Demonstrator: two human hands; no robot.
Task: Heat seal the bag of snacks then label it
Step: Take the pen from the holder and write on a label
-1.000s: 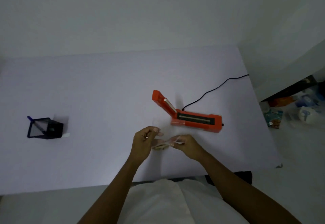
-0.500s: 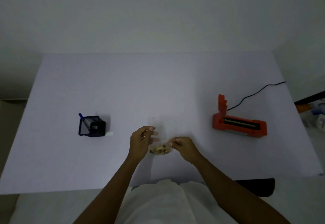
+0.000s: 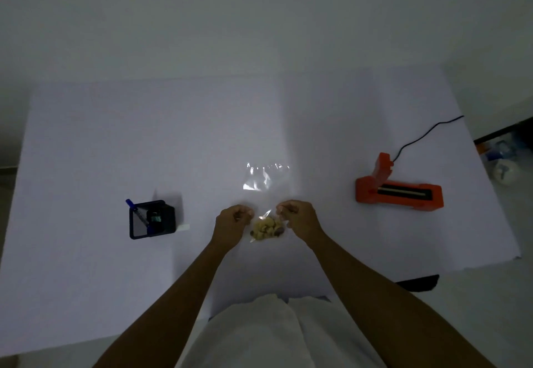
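Taking the bag of snacks (image 3: 266,227) as the landmark: far to its left on the white table (image 3: 86,148) stands a black pen holder (image 3: 152,219) with a blue pen (image 3: 137,213) leaning in it, and a small white slip (image 3: 183,227), possibly a label, lies against the holder's right side.

Just left of the bag, the left hand (image 3: 232,221) is curled, fingers pinched on the clear plastic at the bag's left edge. The bag itself sits near the table's front edge, between the two hands; the snacks are bunched at its near end, and the empty clear film (image 3: 264,177) runs away from the person, so the long axis points toward the far side of the table with the open mouth at the far end. The film looks flat and unsealed, though it is hard to read against the table.

Just right of the bag, the right hand (image 3: 298,217) is also closed, pinching the right edge.

Well to the right stands the orange heat sealer (image 3: 399,193), its arm raised at the left end, its black strip running left to right, and its black cord (image 3: 427,134) trailing off the far right.

The right hand is nearer the sealer. As I judge it, the bag must travel right and its mouth be laid across the strip; nothing lies between them.
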